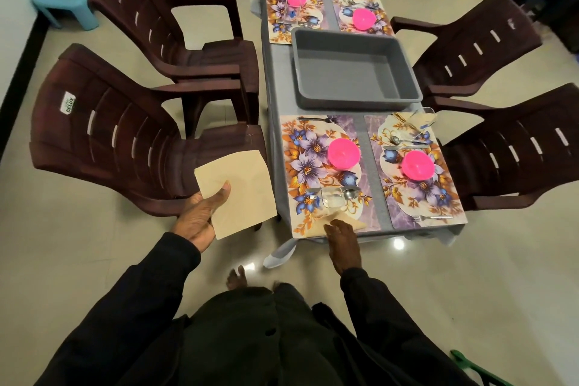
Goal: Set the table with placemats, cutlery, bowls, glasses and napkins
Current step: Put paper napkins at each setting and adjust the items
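Napkin (238, 194) in left hand (199, 218), fingers under, thumb atop; right fingers (338, 230) flat on folded napkin (357, 224).

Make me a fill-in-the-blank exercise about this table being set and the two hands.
1. The left hand holds a flat beige square napkin with its ____ pressed on top.
2. Each floral rectangular placemat carries one round ____ plastic bowl.
3. Around the grey rectangular plastic tub lie ____ placemats.
4. The right hand touches a folded beige napkin just in front of a clear drinking ____.
Missing words: thumb; pink; four; glass.
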Demonstrator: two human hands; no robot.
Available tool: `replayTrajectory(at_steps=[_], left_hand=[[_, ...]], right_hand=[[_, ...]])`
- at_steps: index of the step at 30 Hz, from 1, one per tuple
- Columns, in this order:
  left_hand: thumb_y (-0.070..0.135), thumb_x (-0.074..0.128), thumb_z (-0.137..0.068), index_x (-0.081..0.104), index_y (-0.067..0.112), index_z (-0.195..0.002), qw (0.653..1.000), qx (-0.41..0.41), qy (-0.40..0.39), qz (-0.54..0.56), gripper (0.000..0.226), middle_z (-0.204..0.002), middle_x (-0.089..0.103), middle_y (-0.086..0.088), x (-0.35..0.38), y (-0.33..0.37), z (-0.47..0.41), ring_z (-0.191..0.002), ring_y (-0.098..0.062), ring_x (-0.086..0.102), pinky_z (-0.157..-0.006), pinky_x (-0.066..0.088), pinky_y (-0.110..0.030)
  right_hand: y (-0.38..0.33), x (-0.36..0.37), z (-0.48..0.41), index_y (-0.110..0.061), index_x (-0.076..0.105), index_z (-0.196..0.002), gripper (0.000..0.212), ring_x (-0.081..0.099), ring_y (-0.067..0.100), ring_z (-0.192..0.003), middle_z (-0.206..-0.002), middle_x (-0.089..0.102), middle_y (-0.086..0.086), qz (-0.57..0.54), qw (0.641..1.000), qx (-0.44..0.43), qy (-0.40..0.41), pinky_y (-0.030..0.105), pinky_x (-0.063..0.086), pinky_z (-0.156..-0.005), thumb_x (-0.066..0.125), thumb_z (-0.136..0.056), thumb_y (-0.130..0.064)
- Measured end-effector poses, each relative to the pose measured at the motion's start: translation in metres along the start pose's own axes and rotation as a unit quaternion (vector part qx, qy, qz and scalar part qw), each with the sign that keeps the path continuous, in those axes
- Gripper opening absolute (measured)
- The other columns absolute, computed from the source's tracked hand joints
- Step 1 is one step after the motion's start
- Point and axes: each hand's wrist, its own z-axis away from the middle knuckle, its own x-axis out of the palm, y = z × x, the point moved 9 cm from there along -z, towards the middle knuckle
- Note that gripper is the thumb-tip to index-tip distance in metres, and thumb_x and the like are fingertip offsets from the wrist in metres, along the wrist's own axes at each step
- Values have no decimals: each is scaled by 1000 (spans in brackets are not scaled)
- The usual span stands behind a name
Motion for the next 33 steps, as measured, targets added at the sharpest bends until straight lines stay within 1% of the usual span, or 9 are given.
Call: replayTrajectory(at_steps=[5,13,16,19,22,25,27,30,33], left_hand=[[12,64,-97,60,18,-136,1000,19,15,-1,39,-123,73,-9,1,-4,11,-117,-27,66,-72,63,-39],[13,63,-98,64,20,-129,998,45,31,-10,32,-123,73,-7,-2,-15,34,-116,-27,68,-79,63,-40],[14,64,-98,62,19,-133,998,54,35,-7,36,-124,73,-7,-8,-20,42,-117,-26,67,-78,63,-40],[13,62,-98,63,20,-131,998,52,31,8,33,-123,73,-6,-11,-22,47,-115,-25,68,-76,63,-39],[13,61,-99,62,19,-133,998,48,25,13,34,-123,74,-6,-13,-19,48,-113,-24,69,-74,63,-38],[13,60,-100,63,19,-130,999,44,14,17,31,-122,74,-6,-16,-15,47,-112,-23,70,-76,63,-38],[12,59,-100,65,19,-127,999,44,8,17,28,-121,74,-5,-22,-11,46,-111,-22,70,-76,63,-37],[11,59,-100,63,17,-129,999,44,-4,22,30,-122,74,-6,-34,1,45,-108,-21,71,-76,62,-35],[10,59,-100,63,15,-129,999,40,-21,26,30,-124,73,-8,-56,21,44,-110,-22,71,-79,62,-35]], right_hand=[[0,13,-5,-16,55,-139,65,53,34,-126,-140,54,15,64,997,-17,-31,44,52,-99,81,-79,-11],[-2,15,-4,-14,50,-142,68,48,38,-133,-146,49,18,74,996,-35,-28,49,48,-107,79,-80,-14],[-5,6,0,-10,55,-136,66,53,37,-129,-139,56,18,42,998,-50,-2,48,49,-106,82,-76,-10],[-5,-12,7,-7,63,-126,62,61,34,-116,-126,64,15,4,999,-45,24,43,55,-96,86,-68,-3],[-11,-32,15,-6,67,-118,51,64,31,-106,-116,67,13,-36,997,-33,56,40,57,-90,82,-70,3],[-25,-51,22,-6,68,-114,30,66,27,-104,-113,69,12,-112,990,-16,84,35,57,-89,72,-85,1],[-44,-66,23,-8,69,-114,20,66,17,-106,-115,70,8,-213,973,17,85,28,56,-93,66,-95,-6],[-100,-91,12,-16,73,-110,14,67,5,-102,-108,73,-3,-343,937,35,55,20,57,-87,66,-98,-15],[-190,-109,-3,-13,75,-112,18,74,14,-94,-99,78,-1,-476,878,18,-39,27,60,-84,61,-102,-21]])
